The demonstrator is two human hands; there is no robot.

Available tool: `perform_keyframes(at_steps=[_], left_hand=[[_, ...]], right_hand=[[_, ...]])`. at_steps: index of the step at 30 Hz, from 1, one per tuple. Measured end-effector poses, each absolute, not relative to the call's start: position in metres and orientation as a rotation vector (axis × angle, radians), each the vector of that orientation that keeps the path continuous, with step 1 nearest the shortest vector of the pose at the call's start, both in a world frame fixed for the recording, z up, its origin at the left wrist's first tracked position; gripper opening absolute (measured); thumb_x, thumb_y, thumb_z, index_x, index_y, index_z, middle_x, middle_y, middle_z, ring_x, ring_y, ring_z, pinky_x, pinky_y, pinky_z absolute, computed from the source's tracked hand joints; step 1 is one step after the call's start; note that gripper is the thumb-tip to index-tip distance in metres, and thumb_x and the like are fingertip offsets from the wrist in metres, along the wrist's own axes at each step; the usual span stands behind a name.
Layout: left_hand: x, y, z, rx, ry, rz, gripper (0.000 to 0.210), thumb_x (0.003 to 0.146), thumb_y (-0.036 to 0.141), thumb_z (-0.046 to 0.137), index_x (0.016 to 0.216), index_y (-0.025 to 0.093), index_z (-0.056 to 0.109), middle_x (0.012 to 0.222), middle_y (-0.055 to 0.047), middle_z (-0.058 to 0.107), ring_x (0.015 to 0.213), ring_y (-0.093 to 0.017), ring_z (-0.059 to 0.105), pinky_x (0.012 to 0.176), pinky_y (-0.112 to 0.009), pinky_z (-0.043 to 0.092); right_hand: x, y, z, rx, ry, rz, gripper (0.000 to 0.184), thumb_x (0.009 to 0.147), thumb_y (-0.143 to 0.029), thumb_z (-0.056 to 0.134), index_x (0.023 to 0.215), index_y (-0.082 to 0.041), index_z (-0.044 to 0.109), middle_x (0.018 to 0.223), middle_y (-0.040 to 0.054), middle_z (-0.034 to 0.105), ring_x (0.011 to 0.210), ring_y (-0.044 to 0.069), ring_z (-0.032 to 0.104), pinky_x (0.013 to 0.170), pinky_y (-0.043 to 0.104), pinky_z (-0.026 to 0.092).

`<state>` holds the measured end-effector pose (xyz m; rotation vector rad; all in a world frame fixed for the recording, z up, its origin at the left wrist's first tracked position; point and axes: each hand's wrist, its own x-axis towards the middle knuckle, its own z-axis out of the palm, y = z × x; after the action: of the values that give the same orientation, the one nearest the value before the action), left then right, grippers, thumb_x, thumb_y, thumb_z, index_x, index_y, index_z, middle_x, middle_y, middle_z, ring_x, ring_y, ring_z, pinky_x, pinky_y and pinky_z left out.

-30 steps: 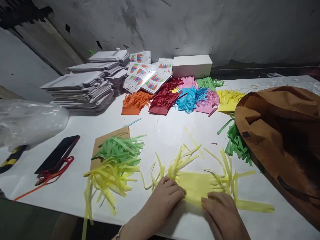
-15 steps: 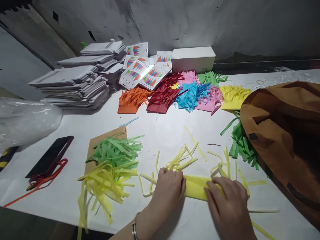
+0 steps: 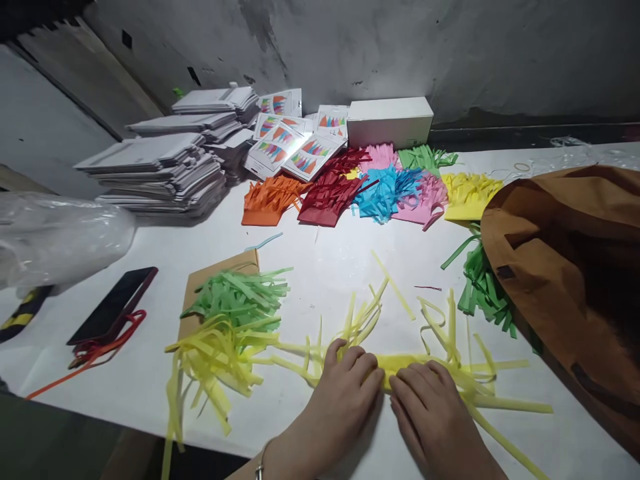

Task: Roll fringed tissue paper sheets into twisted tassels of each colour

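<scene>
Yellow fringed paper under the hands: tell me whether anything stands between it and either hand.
Nothing visible does. The left hand and right hand both rest directly on the yellow fringed paper. The green fringe lies off to the left, not between them.

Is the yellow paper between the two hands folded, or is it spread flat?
Looks folded or rolled, not flat: the yellow paper shows as a narrow band between the left hand and the right hand.
</scene>
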<state>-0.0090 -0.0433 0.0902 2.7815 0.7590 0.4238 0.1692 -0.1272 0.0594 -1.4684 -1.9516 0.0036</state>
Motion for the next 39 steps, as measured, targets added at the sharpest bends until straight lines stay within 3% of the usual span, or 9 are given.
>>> perform_keyframes(at_steps=[5, 10, 15, 21, 25, 29, 33, 36, 39], left_hand=[[-0.012, -0.050, 0.085, 2.699, 0.762, 0.479, 0.020, 0.093, 0.023, 0.059, 0.112, 0.019, 0.061, 0.108, -0.006, 0.069, 0.110, -0.027, 0.056, 0.113, -0.054, 0.018], [-0.014, -0.054, 0.075, 2.622, 0.823, 0.754, 0.023, 0.100, 0.010, 0.042, 0.098, 0.019, 0.064, 0.093, -0.003, 0.070, 0.103, -0.021, 0.059, 0.117, -0.051, 0.016], [-0.024, -0.053, 0.070, 2.598, 0.843, 0.760, 0.024, 0.102, 0.013, 0.043, 0.101, 0.021, 0.066, 0.093, -0.002, 0.071, 0.102, -0.021, 0.059, 0.116, -0.051, 0.019], [-0.032, -0.050, 0.076, 2.516, 1.020, 0.705, 0.022, 0.101, 0.016, 0.047, 0.090, 0.022, 0.066, 0.093, -0.002, 0.069, 0.095, -0.023, 0.058, 0.106, -0.052, 0.027], [-0.019, -0.042, 0.081, 2.583, 1.244, 0.524, 0.027, 0.097, 0.013, 0.047, 0.076, 0.018, 0.063, 0.090, -0.005, 0.067, 0.089, -0.025, 0.058, 0.094, -0.052, 0.035], [-0.007, -0.036, 0.083, 2.682, 1.383, 0.304, 0.025, 0.094, 0.016, 0.054, 0.073, 0.017, 0.065, 0.085, -0.006, 0.065, 0.086, -0.027, 0.057, 0.088, -0.051, 0.037], [-0.005, -0.033, 0.082, 2.714, 1.409, 0.212, 0.023, 0.093, 0.018, 0.058, 0.071, 0.018, 0.066, 0.083, -0.005, 0.064, 0.085, -0.026, 0.056, 0.088, -0.051, 0.038], [-0.006, -0.031, 0.080, 2.747, 1.371, 0.240, 0.022, 0.091, 0.016, 0.058, 0.070, 0.018, 0.064, 0.081, -0.005, 0.063, 0.084, -0.026, 0.055, 0.089, -0.051, 0.038], [-0.009, -0.031, 0.084, 2.746, 1.339, 0.313, 0.019, 0.090, 0.014, 0.056, 0.072, 0.018, 0.061, 0.082, -0.005, 0.063, 0.083, -0.026, 0.056, 0.090, -0.052, 0.039]], right_hand=[[0.169, -0.129, 0.059, -1.457, -2.010, -0.085, 0.032, 0.102, -0.006, 0.037, 0.103, -0.010, 0.068, 0.090, 0.0100, 0.068, 0.089, 0.022, 0.060, 0.094, 0.043, 0.037], [0.167, -0.129, 0.061, -1.485, -2.049, -0.102, 0.029, 0.102, -0.010, 0.039, 0.107, -0.011, 0.067, 0.088, 0.0088, 0.067, 0.086, 0.023, 0.059, 0.093, 0.043, 0.036], [0.175, -0.136, 0.057, -1.513, -2.112, -0.108, 0.037, 0.102, -0.005, 0.031, 0.105, -0.010, 0.067, 0.089, 0.0094, 0.067, 0.088, 0.023, 0.059, 0.096, 0.044, 0.036], [0.179, -0.145, 0.052, -1.649, -1.853, -0.058, 0.024, 0.103, -0.013, 0.042, 0.099, -0.017, 0.065, 0.093, 0.0070, 0.067, 0.094, 0.024, 0.059, 0.098, 0.048, 0.034], [0.174, -0.133, 0.057, -1.938, -1.849, -0.104, 0.035, 0.105, -0.020, 0.036, 0.077, -0.021, 0.057, 0.077, 0.0042, 0.059, 0.079, 0.025, 0.053, 0.087, 0.049, 0.035], [0.173, -0.121, 0.065, -2.140, -1.902, -0.166, 0.038, 0.105, -0.023, 0.037, 0.071, -0.023, 0.054, 0.070, 0.0035, 0.055, 0.073, 0.026, 0.051, 0.082, 0.050, 0.035], [0.171, -0.118, 0.073, -2.130, -1.791, -0.241, 0.030, 0.104, -0.020, 0.041, 0.080, -0.020, 0.059, 0.081, 0.0059, 0.062, 0.084, 0.027, 0.057, 0.094, 0.055, 0.035], [0.164, -0.118, 0.074, -1.802, -1.870, -0.179, 0.020, 0.101, -0.014, 0.044, 0.099, -0.019, 0.064, 0.096, 0.0078, 0.066, 0.098, 0.025, 0.059, 0.106, 0.055, 0.031], [0.157, -0.116, 0.068, -1.560, -2.088, -0.120, 0.028, 0.099, -0.006, 0.039, 0.100, -0.016, 0.065, 0.086, 0.0063, 0.064, 0.087, 0.022, 0.058, 0.100, 0.047, 0.037]])
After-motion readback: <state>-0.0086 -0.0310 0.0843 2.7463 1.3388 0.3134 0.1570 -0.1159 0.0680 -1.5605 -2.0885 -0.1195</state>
